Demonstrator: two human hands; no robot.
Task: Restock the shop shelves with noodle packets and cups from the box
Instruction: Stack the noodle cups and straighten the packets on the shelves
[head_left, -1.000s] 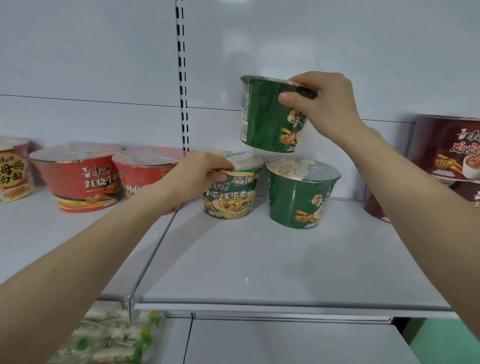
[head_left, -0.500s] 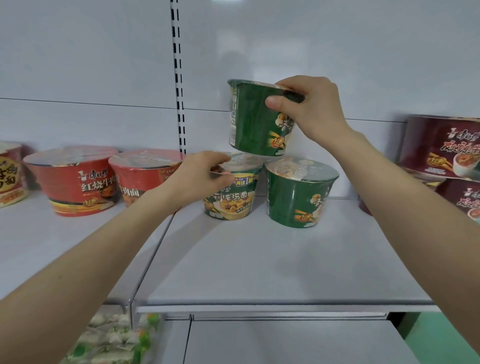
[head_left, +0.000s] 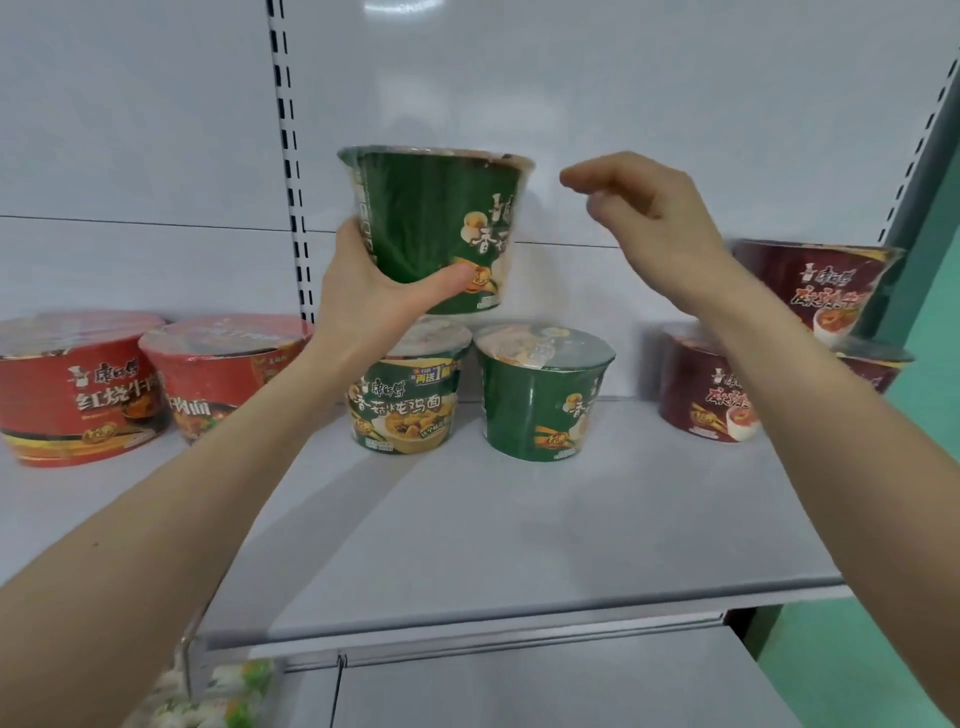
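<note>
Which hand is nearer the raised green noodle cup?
Left. The left hand grips the raised green noodle cup low on its side; the right hand is apart to the cup's right, holding nothing.

The dark green plastic-wrapped noodle cup (head_left: 441, 218) and the green-and-yellow cup (head_left: 410, 410) beneath are partly covered by the left hand (head_left: 363, 306). The leftmost red noodle cup (head_left: 67, 395) is cut off at the picture's edge; the green-and-white packets (head_left: 218, 696) below are blurred.

Left hand (head_left: 363, 291) took green cup (head_left: 436, 228) (right hand (head_left: 639, 218) released).
</note>
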